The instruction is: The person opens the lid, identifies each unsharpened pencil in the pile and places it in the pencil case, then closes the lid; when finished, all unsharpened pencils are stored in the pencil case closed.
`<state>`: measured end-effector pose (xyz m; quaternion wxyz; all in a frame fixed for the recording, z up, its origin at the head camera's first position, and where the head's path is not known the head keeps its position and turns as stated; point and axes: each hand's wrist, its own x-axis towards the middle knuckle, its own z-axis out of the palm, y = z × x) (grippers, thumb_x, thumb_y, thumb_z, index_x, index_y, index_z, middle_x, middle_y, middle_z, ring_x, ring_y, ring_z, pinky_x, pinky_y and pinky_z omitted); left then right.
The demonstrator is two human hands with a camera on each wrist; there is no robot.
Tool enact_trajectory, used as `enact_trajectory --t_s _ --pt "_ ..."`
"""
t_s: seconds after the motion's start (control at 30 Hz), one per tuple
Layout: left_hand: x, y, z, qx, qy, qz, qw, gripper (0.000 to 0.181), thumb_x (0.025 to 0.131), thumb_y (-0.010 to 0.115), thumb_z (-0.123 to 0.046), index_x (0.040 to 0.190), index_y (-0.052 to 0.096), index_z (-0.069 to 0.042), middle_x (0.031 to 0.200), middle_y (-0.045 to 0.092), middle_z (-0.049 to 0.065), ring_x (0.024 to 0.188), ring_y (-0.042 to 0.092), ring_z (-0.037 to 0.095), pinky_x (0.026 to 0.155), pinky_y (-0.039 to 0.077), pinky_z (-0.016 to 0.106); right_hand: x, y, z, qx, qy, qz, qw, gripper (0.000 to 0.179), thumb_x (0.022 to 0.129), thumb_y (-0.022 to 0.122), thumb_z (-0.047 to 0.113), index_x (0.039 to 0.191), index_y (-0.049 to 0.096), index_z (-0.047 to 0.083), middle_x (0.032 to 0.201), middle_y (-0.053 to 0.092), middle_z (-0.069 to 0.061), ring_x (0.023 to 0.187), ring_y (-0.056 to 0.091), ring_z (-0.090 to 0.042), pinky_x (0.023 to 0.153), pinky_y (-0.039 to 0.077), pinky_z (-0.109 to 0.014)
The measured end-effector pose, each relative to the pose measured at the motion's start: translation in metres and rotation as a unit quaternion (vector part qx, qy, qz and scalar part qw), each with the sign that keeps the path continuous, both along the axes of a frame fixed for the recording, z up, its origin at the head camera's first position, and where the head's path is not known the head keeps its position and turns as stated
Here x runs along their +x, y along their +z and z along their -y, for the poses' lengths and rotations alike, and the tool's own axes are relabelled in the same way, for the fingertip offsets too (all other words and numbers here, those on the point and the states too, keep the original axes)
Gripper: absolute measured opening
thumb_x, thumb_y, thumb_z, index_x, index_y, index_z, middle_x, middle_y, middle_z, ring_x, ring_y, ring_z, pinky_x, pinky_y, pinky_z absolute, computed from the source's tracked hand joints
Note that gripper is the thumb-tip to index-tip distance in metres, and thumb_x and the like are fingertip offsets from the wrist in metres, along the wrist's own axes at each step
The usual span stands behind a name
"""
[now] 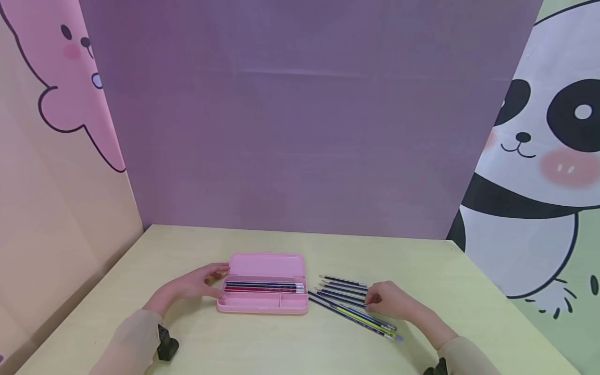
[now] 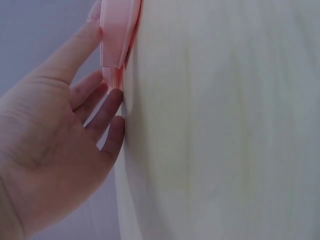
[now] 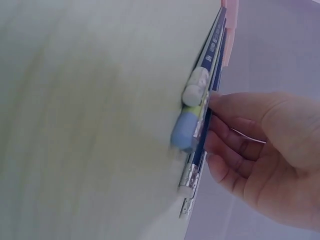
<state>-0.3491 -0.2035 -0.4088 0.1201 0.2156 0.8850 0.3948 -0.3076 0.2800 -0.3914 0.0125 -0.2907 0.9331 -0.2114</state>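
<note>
An open pink pencil case (image 1: 250,303) lies on the table, its lid (image 1: 267,264) folded back. Dark and red pencils (image 1: 264,287) lie side by side in its rear compartment. My left hand (image 1: 199,281) rests against the case's left end, thumb at the front part and fingertips by the lid, fingers loosely bent. To the right of the case, several dark striped pencils (image 1: 343,280) and a yellow-green one fan out. My right hand (image 1: 391,300) pinches at the eraser ends of the middle dark pencils, fingers curled; how many it holds I cannot tell.
The light wooden table (image 1: 244,344) ends at a purple panel (image 1: 300,156) behind. A small compartment divides off the case's front right. Close up, a blue eraser end (image 3: 185,132) and a white eraser end (image 3: 194,94) stick out near the right hand.
</note>
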Motion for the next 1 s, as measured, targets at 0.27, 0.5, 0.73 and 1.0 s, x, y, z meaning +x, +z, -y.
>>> enact_trajectory --t_s 0.27,0.5,0.73,1.0 --pt "-0.001 0.002 -0.002 0.0 -0.009 -0.004 0.9999 0.081 0.079 0.076 -0.025 0.144 0.032 -0.004 0.144 0.038 0.02 0.126 0.039 0.041 0.106 0.033 0.057 -0.002 0.002 0.001 -0.013 0.004 -0.026 0.9996 0.003 0.081 0.069 0.006 0.081 0.066 0.005 0.077 0.062 0.005 0.068 0.051 0.003 0.06 0.049 -0.019" --pt "-0.002 0.001 -0.003 0.002 0.002 0.002 1.0 0.083 0.077 0.077 -0.028 0.144 0.033 -0.007 0.144 0.038 0.018 0.127 0.039 0.039 0.106 0.033 0.057 -0.006 0.011 0.01 -0.023 0.007 -0.037 0.999 0.003 0.083 0.068 0.008 0.083 0.065 0.009 0.077 0.061 0.005 0.067 0.05 0.001 0.06 0.048 -0.02" --pt "-0.003 -0.001 -0.001 0.0 -0.003 -0.002 1.0 0.081 0.078 0.076 -0.028 0.144 0.034 -0.007 0.144 0.038 0.018 0.127 0.038 0.04 0.106 0.033 0.058 -0.008 0.014 0.021 -0.031 0.018 -0.049 0.9982 0.004 0.086 0.067 0.012 0.086 0.064 0.009 0.08 0.061 0.005 0.07 0.054 0.0 0.061 0.05 -0.02" --pt "-0.001 0.0 -0.001 0.0 -0.001 -0.002 1.0 0.08 0.079 0.075 -0.028 0.144 0.034 -0.007 0.145 0.037 0.018 0.128 0.038 0.04 0.106 0.032 0.058 -0.01 0.016 0.038 -0.042 0.028 -0.082 0.9954 0.003 0.087 0.065 0.01 0.089 0.065 0.008 0.082 0.06 0.003 0.073 0.056 -0.005 0.063 0.05 -0.02"
